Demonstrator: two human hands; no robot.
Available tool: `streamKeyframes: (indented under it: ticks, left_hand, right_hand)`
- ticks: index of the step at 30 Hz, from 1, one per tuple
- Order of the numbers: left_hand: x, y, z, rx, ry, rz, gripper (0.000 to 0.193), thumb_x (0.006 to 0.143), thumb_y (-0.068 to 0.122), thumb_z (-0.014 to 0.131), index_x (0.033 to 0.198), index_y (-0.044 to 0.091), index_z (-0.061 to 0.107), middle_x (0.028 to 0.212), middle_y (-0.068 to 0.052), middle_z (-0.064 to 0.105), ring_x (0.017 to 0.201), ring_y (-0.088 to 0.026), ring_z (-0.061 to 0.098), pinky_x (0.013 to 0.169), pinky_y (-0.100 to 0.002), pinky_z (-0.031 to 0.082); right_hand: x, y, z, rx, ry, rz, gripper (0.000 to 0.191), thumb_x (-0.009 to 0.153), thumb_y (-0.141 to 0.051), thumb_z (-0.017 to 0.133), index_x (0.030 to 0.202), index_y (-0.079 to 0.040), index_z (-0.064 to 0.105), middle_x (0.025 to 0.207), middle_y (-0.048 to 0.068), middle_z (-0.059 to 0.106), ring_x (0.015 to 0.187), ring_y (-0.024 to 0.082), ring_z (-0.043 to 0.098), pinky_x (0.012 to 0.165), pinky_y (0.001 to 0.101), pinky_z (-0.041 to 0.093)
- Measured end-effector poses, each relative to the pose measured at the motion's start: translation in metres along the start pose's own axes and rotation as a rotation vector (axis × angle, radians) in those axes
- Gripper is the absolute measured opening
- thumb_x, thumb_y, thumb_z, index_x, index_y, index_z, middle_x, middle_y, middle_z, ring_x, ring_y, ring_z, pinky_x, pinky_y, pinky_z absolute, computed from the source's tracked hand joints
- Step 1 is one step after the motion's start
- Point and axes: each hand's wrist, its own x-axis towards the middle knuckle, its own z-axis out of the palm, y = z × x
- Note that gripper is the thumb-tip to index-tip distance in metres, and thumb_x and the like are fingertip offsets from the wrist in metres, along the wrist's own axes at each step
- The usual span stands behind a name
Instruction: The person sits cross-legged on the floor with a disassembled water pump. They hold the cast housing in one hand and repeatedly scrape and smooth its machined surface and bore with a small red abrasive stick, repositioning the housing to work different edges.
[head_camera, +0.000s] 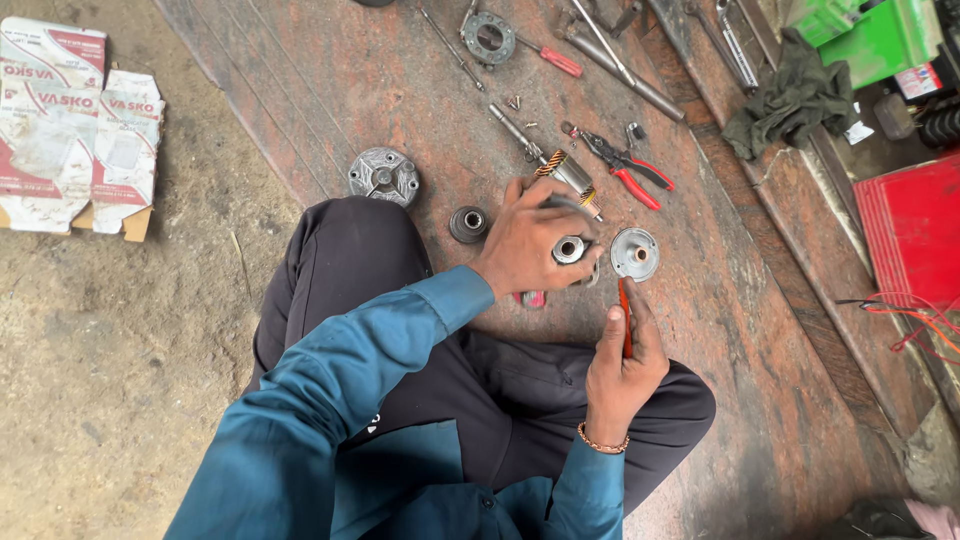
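I sit cross-legged on a reddish stone floor (330, 90). My left hand (528, 238) grips a motor armature (567, 172) with copper windings; a shiny bearing end (569, 249) shows between its fingers. My right hand (622, 362) holds a red-handled tool (625, 318) upright, its tip just below a round grey metal end cap (635, 253) that lies on the floor to the right of my left hand.
A grey round housing plate (383, 175) and a small dark bush (469, 224) lie left of my hand. Red-handled pliers (628, 168), screwdrivers (545, 52), a ring part (488, 37) and wrenches lie farther off. A dark rag (790, 100) and cardboard boxes (75, 125) flank the area.
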Motion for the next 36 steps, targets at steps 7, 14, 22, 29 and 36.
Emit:
streamKeyframes:
  ticks: [7, 14, 22, 29, 36]
  left_hand:
    - [0.013, -0.006, 0.001, 0.059, -0.033, -0.078, 0.025, 0.084, 0.041, 0.081, 0.088, 0.017, 0.076, 0.092, 0.002, 0.077, 0.116, -0.021, 0.058, 0.093, -0.049, 0.036]
    - [0.011, -0.001, 0.008, 0.085, -0.069, -0.032, 0.031, 0.084, 0.046, 0.082, 0.092, 0.017, 0.075, 0.093, 0.001, 0.076, 0.117, -0.022, 0.057, 0.098, -0.051, 0.037]
    - [0.012, -0.002, 0.009, 0.065, -0.107, -0.053, 0.026, 0.078, 0.040, 0.081, 0.093, 0.019, 0.075, 0.096, 0.004, 0.077, 0.120, -0.018, 0.057, 0.098, -0.054, 0.035]
    - [0.011, -0.003, 0.010, 0.071, -0.116, -0.060, 0.026, 0.079, 0.039, 0.082, 0.091, 0.018, 0.074, 0.092, 0.002, 0.077, 0.123, -0.018, 0.057, 0.099, -0.054, 0.034]
    - [0.010, -0.003, 0.011, 0.057, -0.100, -0.062, 0.023, 0.080, 0.037, 0.081, 0.092, 0.018, 0.074, 0.094, 0.003, 0.078, 0.121, -0.018, 0.057, 0.102, -0.055, 0.033]
  right_hand:
    - [-0.003, 0.008, 0.005, 0.092, 0.001, 0.178, 0.035, 0.106, -0.010, 0.064, 0.140, -0.001, 0.067, 0.105, 0.003, 0.069, 0.066, 0.002, 0.042, 0.056, 0.0206, 0.036]
    - [0.019, -0.012, 0.013, -0.003, -0.070, -0.083, 0.030, 0.106, -0.004, 0.062, 0.134, 0.002, 0.066, 0.128, 0.014, 0.073, 0.121, 0.021, 0.069, 0.105, 0.0339, 0.053]
    - [0.039, -0.032, 0.017, -0.251, -0.108, -0.185, 0.026, 0.101, -0.003, 0.068, 0.127, -0.003, 0.073, 0.117, 0.016, 0.077, 0.110, 0.023, 0.076, 0.096, 0.0347, 0.056]
    - [0.041, -0.039, 0.018, -0.241, -0.127, -0.179, 0.026, 0.101, -0.005, 0.067, 0.127, -0.002, 0.072, 0.118, 0.016, 0.076, 0.112, 0.026, 0.076, 0.097, 0.0362, 0.057]
    - [0.040, -0.050, 0.021, -0.332, -0.141, -0.161, 0.026, 0.101, -0.003, 0.066, 0.127, -0.001, 0.073, 0.118, 0.017, 0.076, 0.112, 0.027, 0.075, 0.096, 0.0373, 0.056]
